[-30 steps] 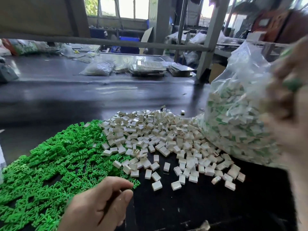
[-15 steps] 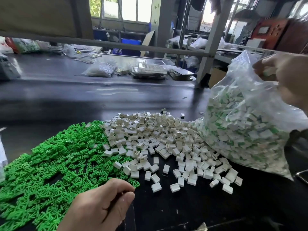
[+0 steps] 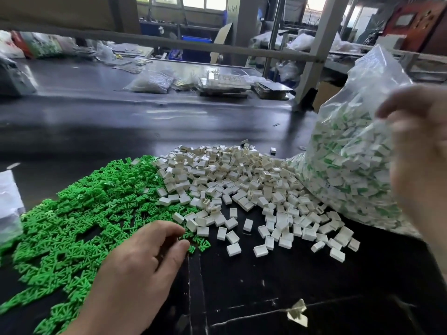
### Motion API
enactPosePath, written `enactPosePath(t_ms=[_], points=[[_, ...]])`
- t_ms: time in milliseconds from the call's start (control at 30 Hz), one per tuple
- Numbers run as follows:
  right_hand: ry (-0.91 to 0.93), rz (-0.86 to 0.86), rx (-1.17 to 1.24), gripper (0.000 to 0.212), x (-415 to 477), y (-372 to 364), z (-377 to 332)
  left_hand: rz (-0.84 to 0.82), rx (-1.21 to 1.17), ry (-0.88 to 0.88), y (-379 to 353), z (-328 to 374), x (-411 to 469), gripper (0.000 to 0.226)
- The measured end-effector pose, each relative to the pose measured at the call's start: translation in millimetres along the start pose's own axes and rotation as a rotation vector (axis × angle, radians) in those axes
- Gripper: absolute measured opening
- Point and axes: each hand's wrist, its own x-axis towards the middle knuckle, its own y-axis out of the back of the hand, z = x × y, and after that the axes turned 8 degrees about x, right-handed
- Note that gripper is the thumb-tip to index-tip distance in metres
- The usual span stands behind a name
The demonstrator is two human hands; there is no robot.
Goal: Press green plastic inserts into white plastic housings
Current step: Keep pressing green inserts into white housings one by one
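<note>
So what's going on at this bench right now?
A person is working at a dark table with two loose piles: green inserts on their left and white housings in the middle. Their left hand sits at the near edge of the green pile, fingers curled as if picking one up, though I can't see a piece in them. Their right hand, blurred, is up against a clear bag full of white-and-green pieces on the right.
</note>
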Motion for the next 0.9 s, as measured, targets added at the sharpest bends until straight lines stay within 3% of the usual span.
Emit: enactPosePath(t_ms=[67, 167, 267, 467, 767, 900], points=[[-0.038, -0.261, -0.098, 0.03, -30.9, -18.3, -1.5, -0.016, 0.131, 0.008, -4.0, -5.2, 0.7, 0.03], [-0.072, -0.77, -0.231, 0.079, -86.1, -53.6, -1.4, -0.141, 0.338, 0.104, -8.3, -13.6, 1.9, 0.069], [-0.109, -0.998, -0.416, 0.098, -94.2, -80.4, 15.6, -0.304, 0.526, 0.192, -11.4, -23.5, 6.3, 0.1], [-0.128, -1.048, -0.506, 0.098, -91.8, -127.1, 24.6, -0.399, 0.635, 0.219, -19.0, -35.6, 13.0, 0.11], [0.048, -1.095, -0.249, 0.077, -111.6, -121.4, -19.4, -0.317, 0.453, -0.08, -15.4, -28.8, 10.3, 0.062], [0.01, -1.048, -0.267, 0.072, -97.1, -108.6, -23.2, -0.283, 0.325, -0.106, -10.1, -26.6, 7.0, 0.066]])
